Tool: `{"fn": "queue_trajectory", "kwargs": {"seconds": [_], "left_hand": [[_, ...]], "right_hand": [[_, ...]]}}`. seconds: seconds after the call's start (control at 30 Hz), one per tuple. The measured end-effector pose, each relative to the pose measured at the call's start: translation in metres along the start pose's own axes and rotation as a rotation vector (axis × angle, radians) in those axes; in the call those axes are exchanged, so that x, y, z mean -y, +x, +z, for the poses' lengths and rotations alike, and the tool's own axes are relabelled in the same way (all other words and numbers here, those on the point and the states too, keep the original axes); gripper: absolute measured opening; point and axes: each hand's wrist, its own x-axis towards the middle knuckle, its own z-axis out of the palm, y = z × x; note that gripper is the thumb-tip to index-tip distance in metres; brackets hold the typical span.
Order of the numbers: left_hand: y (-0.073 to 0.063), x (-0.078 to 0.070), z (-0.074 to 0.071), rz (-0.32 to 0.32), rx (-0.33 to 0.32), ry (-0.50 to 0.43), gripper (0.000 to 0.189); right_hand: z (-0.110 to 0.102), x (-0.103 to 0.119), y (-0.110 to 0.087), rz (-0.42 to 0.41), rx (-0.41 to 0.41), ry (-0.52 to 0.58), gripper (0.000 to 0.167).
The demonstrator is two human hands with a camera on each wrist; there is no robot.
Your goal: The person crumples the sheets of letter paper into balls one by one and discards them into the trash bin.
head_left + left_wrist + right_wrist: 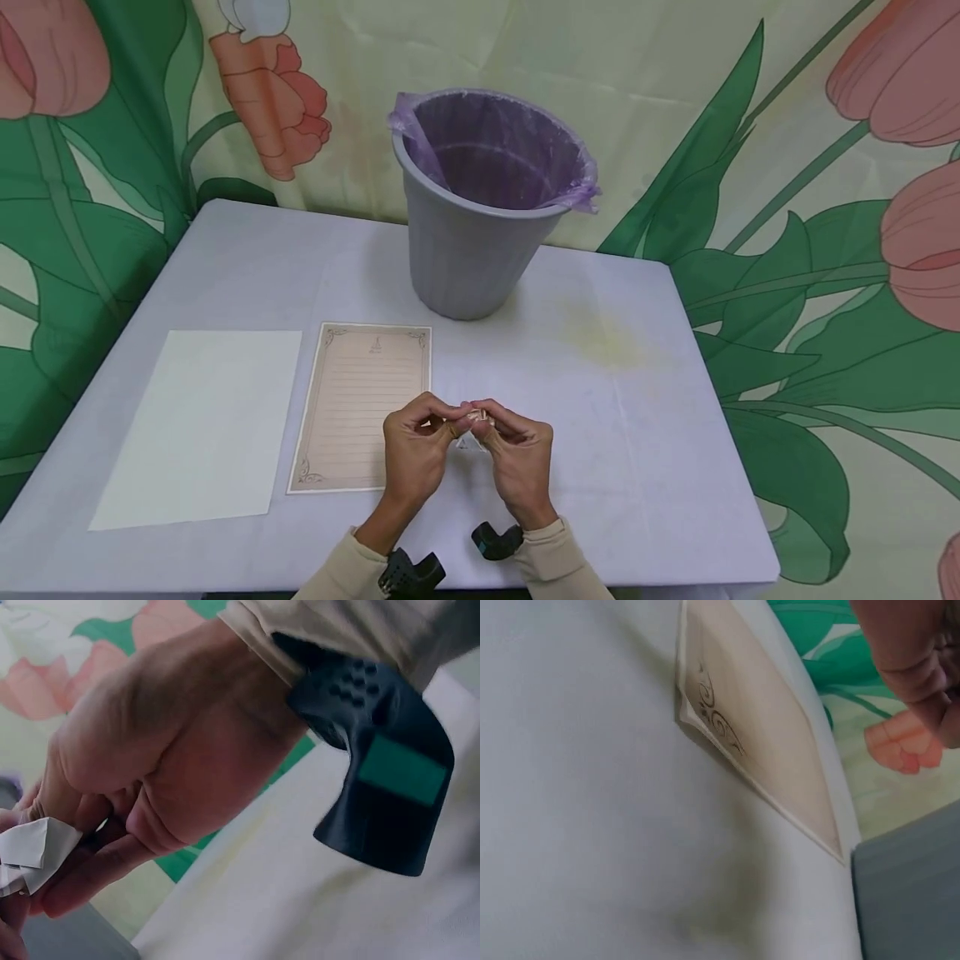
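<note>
Both hands meet over the table, to the right of the lined sheet's lower edge. Between their fingertips is a small folded piece of paper (39,853), whitish outside with a few dark marks; in the head view this folded paper (477,416) shows some tan too. My left hand (417,450) pinches it with thumb and fingers from the left. From the other side my right hand (521,458) pinches it as well. A tan lined sheet (360,408) with ornate corners lies flat beside the left hand, which overlaps its right edge.
Left of the lined sheet lies a blank white sheet (202,425). A grey bin (465,250) lined with a purple bag (506,167) stands at the table's back. The white-covered table (637,483) backs onto a flower-printed cloth (675,100).
</note>
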Motion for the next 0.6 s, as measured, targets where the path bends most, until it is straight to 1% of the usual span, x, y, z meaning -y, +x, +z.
{"fn": "queue_trajectory", "kwargs": {"seconds": [0.07, 0.13, 0.2, 0.27, 0.33, 0.4, 0.47, 0.53, 0.6], "left_hand": [[0.000, 0.001, 0.001, 0.009, 0.001, 0.014, 0.010], [0.000, 0.000, 0.001, -0.002, 0.006, 0.070, 0.009], [-0.002, -0.002, -0.001, -0.021, 0.034, 0.128, 0.015], [-0.003, -0.006, -0.004, -0.033, 0.088, 0.167, 0.031], [-0.004, -0.009, -0.007, -0.036, 0.144, 0.180, 0.050], [-0.005, -0.010, -0.010, -0.029, 0.202, 0.185, 0.070], [-0.004, -0.011, -0.012, -0.009, 0.252, 0.213, 0.085], [-0.004, -0.010, -0.014, 0.019, 0.284, 0.262, 0.094], [-0.003, -0.009, -0.016, 0.056, 0.280, 0.318, 0.092]], "right_hand": [[0.002, 0.000, 0.000, 0.016, -0.036, -0.007, 0.021], [0.004, 0.001, 0.000, 0.066, -0.073, 0.000, 0.021], [0.005, 0.002, 0.001, 0.129, -0.110, 0.008, 0.022], [0.005, 0.004, 0.004, 0.187, -0.136, 0.036, 0.024], [0.005, 0.006, 0.007, 0.229, -0.148, 0.058, 0.027], [0.006, 0.008, 0.009, 0.260, -0.158, 0.069, 0.028], [0.007, 0.009, 0.011, 0.286, -0.171, 0.076, 0.030], [0.008, 0.010, 0.011, 0.316, -0.187, 0.084, 0.031], [0.009, 0.011, 0.011, 0.349, -0.197, 0.104, 0.032]]}}
